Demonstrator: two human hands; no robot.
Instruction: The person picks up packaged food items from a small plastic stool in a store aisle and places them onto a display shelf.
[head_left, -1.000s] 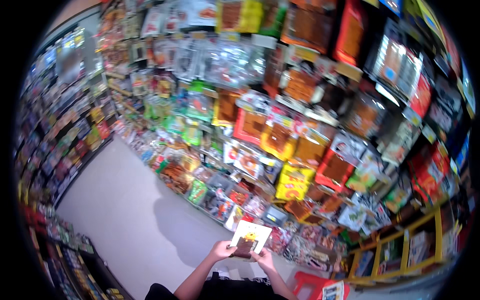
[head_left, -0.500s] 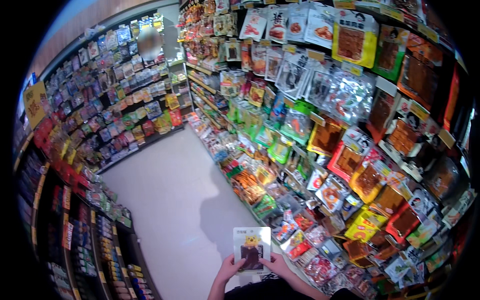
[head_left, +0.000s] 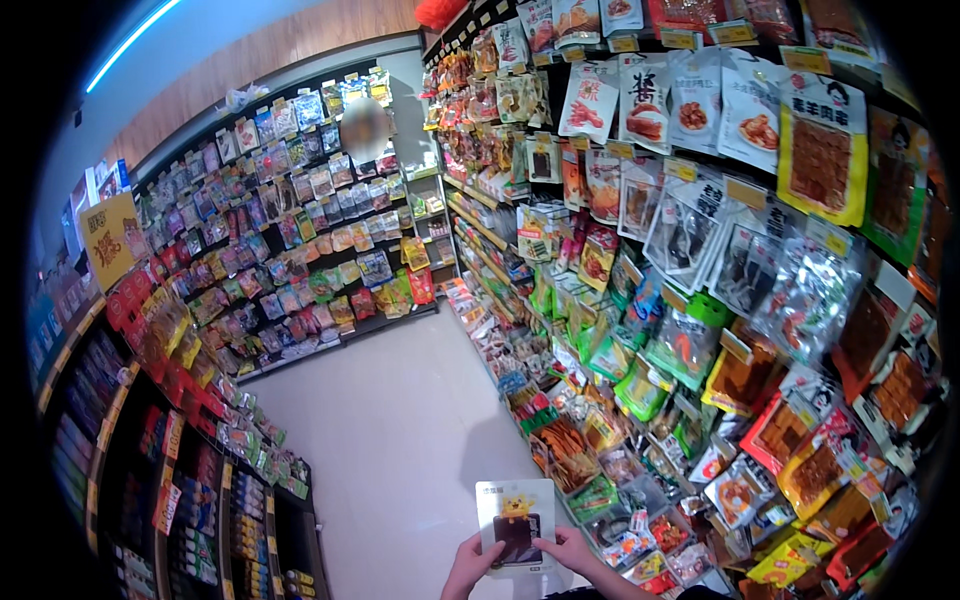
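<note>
Packet: a flat, pale packet (head_left: 516,488) with a yellow cartoon figure and a dark brown panel on its front, held upright at the lower middle of the view, above the floor.
Left hand: the left hand (head_left: 470,562) grasps the packet's lower left side, thumb lying on the front.
Right hand: the right hand (head_left: 574,549) grasps the lower right side, thumb likewise on the front; the fingers behind are hidden.
Floor: a pale, smooth floor (head_left: 380,440) runs forward as an aisle, with a soft shadow (head_left: 492,450) beyond the packet.
Right side: hanging snack bags in rows, among them a yellow-edged bag (head_left: 822,160) near the top; lower down, open bins, one with orange packs (head_left: 564,452).
Left side: dark shelves (head_left: 98,440) of bottles, topped at the far end by a yellow sign (head_left: 113,242).
Far end: a wall display (head_left: 300,225) of small hanging packets.
Ceiling: a bluish strip light (head_left: 132,44), upper left.
</note>
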